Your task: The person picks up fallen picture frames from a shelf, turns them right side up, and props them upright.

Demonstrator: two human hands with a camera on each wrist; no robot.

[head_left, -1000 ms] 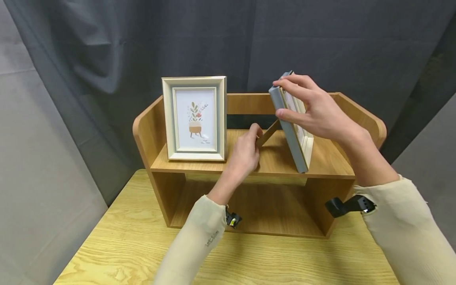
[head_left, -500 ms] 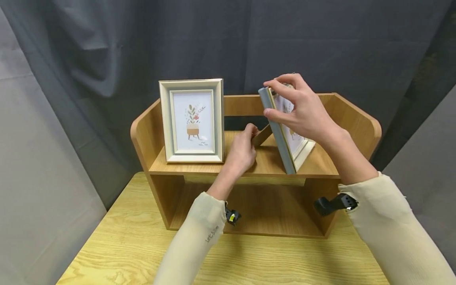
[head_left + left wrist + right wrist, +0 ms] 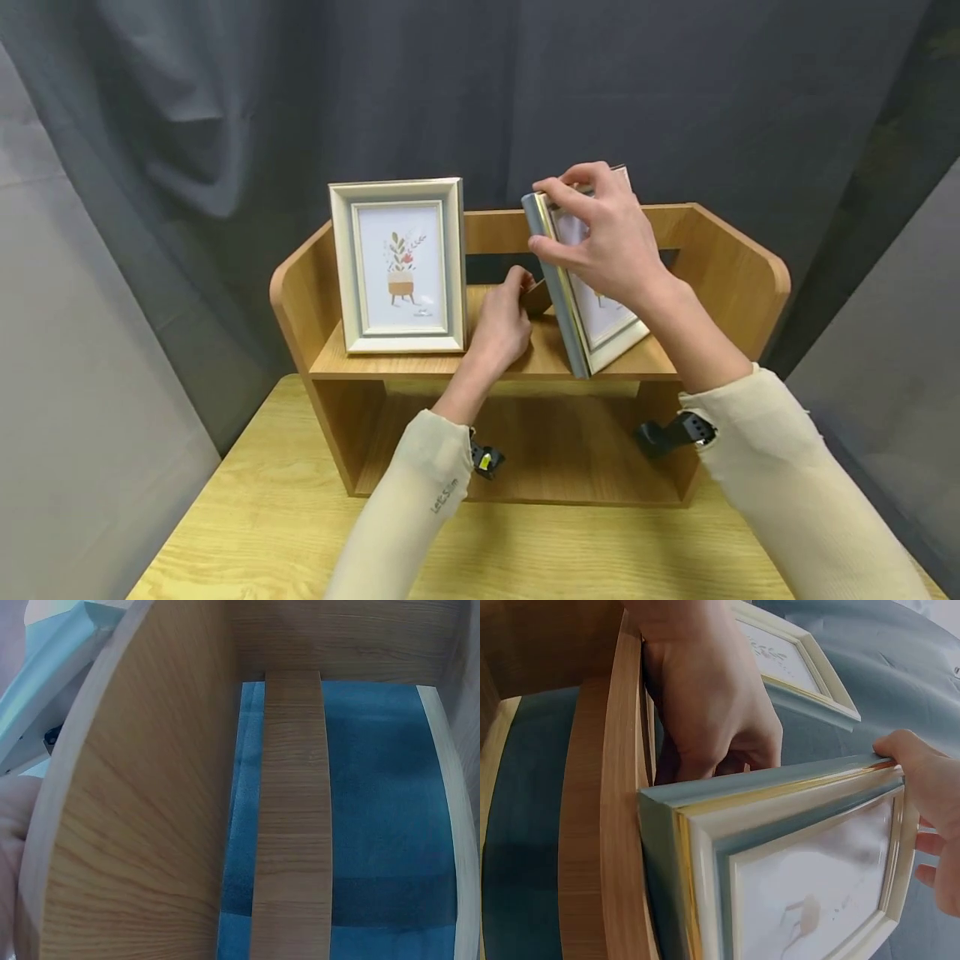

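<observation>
On the upper board of a wooden desk shelf (image 3: 738, 275) a white picture frame (image 3: 397, 267) with a plant print stands upright at the left. My right hand (image 3: 553, 218) grips the top left corner of a second frame (image 3: 600, 321), grey-edged with a gold line, tilted with its lower edge on the board. Behind that frame my left hand (image 3: 519, 288) pinches its brown back stand (image 3: 537, 297). In the right wrist view the held frame (image 3: 802, 862) fills the foreground, with the left hand (image 3: 705, 697) behind it and the other frame (image 3: 787, 667) beyond.
The shelf stands on a light wooden table (image 3: 262, 517) against a dark curtain (image 3: 675, 100). Its lower compartment (image 3: 570, 450) is open at the front. The left wrist view shows only the shelf's wooden side (image 3: 135, 810) and a crossbar (image 3: 292, 825).
My right hand has turned the held frame so that more of its picture faces me, and has shifted it a little to the left. My left hand stays on the back stand.
</observation>
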